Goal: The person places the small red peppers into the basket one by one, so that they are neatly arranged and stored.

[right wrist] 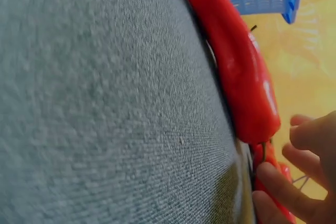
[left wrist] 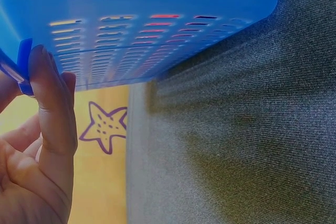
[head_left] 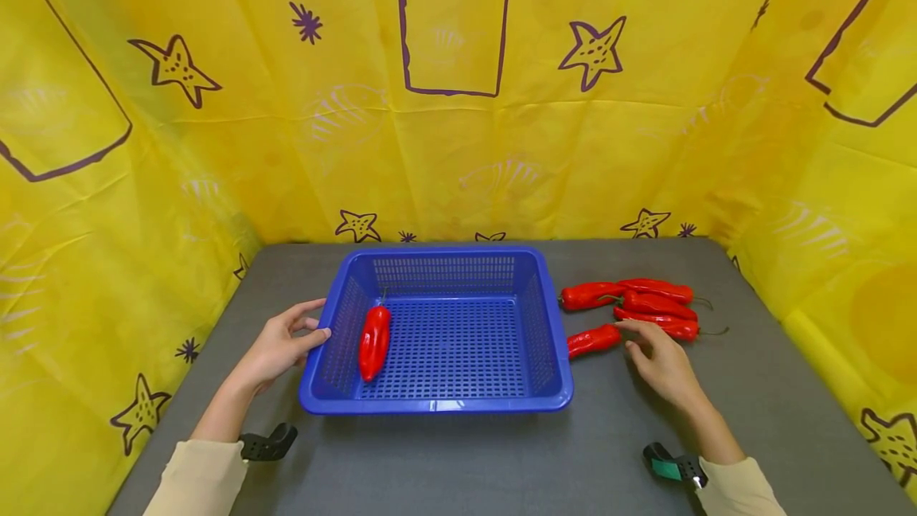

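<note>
On the left of the blue basket [head_left: 437,405], the person's left hand [head_left: 282,345] is gripping the rim between thumb and fingers. Inside, by the basket's left wall, one red pepper [head_left: 374,342] is lying with its stem toward the basket's far side. Just right of the basket, a single pepper [head_left: 595,341] is resting on the gray table [head_left: 473,468] — right hand [head_left: 662,365] is hovering at its stem end, fingers parted, gripping nothing; can't tell about contact. Farther right of the basket, four more peppers [head_left: 655,306] are lying bunched together.
</note>
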The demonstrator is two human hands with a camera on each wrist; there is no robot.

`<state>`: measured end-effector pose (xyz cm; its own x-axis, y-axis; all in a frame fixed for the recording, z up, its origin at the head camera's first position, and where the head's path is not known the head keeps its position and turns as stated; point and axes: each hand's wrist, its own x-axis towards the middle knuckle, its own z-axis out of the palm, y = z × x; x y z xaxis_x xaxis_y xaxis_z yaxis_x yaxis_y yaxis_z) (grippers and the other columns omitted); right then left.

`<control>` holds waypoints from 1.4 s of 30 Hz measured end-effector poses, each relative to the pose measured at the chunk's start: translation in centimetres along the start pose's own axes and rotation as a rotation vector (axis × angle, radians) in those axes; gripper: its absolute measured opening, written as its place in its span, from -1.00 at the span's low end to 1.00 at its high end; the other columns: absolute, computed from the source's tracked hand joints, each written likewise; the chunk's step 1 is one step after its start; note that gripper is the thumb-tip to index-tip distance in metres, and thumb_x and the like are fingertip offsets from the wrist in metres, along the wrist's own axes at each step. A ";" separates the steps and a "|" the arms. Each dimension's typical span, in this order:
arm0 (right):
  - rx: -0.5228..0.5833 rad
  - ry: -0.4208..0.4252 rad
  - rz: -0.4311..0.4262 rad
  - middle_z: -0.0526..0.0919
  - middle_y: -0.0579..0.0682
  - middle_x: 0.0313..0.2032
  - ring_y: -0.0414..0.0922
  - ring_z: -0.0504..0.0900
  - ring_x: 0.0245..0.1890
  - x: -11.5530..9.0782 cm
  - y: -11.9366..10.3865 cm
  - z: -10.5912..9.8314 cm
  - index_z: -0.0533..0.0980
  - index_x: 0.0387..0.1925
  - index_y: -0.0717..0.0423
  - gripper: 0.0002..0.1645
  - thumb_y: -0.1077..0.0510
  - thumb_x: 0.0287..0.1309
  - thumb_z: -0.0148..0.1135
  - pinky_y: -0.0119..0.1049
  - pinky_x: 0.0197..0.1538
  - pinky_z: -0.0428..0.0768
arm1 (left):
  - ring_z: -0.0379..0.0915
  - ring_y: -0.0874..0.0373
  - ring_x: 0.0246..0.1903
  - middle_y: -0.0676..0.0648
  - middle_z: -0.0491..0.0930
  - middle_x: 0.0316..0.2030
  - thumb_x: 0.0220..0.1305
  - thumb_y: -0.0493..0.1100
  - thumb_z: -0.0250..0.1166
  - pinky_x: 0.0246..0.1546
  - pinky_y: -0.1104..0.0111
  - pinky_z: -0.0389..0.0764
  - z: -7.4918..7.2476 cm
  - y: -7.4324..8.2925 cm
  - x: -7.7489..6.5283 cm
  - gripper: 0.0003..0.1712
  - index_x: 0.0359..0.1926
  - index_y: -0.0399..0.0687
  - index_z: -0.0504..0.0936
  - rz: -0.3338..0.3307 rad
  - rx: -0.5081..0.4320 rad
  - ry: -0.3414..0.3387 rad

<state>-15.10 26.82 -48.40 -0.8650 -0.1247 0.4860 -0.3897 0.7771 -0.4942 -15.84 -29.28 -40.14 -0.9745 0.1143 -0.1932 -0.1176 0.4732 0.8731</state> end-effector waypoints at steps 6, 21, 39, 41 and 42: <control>0.005 0.021 0.201 0.58 0.19 -0.13 0.04 0.64 -0.37 -0.2 -0.9 -0.5 0.49 -0.05 0.25 -0.63 0.31 0.03 0.23 -0.24 -0.25 0.56 | 0.61 0.02 -0.42 -0.34 0.47 -0.13 0.21 -0.05 0.25 -0.43 0.17 0.66 -0.1 0.0 -0.1 -0.23 0.35 -0.13 0.13 0.012 0.006 0.001; 0.077 -0.223 0.677 0.60 0.23 -0.19 -0.25 0.55 -0.62 0.2 -3.3 -0.1 0.36 0.06 0.29 -0.27 -0.28 0.20 -0.02 -0.33 -0.37 0.44 | 0.60 0.01 -0.42 -0.34 0.47 -0.12 0.20 -0.05 0.25 -0.43 0.18 0.66 -0.1 0.2 -0.2 -0.22 0.35 -0.14 0.12 0.016 -0.004 -0.007; -0.050 -0.365 0.685 0.50 0.44 -0.10 0.30 0.50 -0.19 2.3 -3.6 2.0 0.27 -0.04 0.38 -0.10 -0.42 0.08 -0.02 0.09 -0.18 0.45 | 0.60 0.01 -0.42 -0.33 0.48 -0.13 0.20 -0.07 0.25 -0.44 0.20 0.66 0.0 0.4 -0.3 -0.23 0.35 -0.12 0.12 -0.001 -0.018 -0.002; -0.042 -0.369 0.668 0.54 0.38 -0.16 0.24 0.53 -0.25 2.5 -3.7 2.0 0.28 -0.02 0.39 -0.12 -0.38 0.10 0.01 0.04 -0.21 0.47 | 0.61 0.01 -0.42 -0.34 0.47 -0.13 0.21 -0.07 0.25 -0.43 0.19 0.66 0.0 0.3 -0.2 -0.23 0.35 -0.14 0.11 0.004 -0.021 -0.006; -0.032 -0.369 0.662 0.57 0.33 -0.22 0.18 0.55 -0.30 2.6 -3.7 1.9 0.28 0.00 0.39 -0.13 -0.36 0.10 0.03 0.00 -0.24 0.48 | 0.61 0.01 -0.41 -0.34 0.47 -0.12 0.21 -0.07 0.25 -0.43 0.18 0.66 0.0 0.2 -0.2 -0.22 0.35 -0.14 0.11 0.007 -0.023 -0.010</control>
<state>-16.51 22.38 -46.68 -0.9669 0.1807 -0.1804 0.2527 0.7784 -0.5746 -15.71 -29.20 -39.93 -0.9735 0.1260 -0.1909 -0.1149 0.4524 0.8844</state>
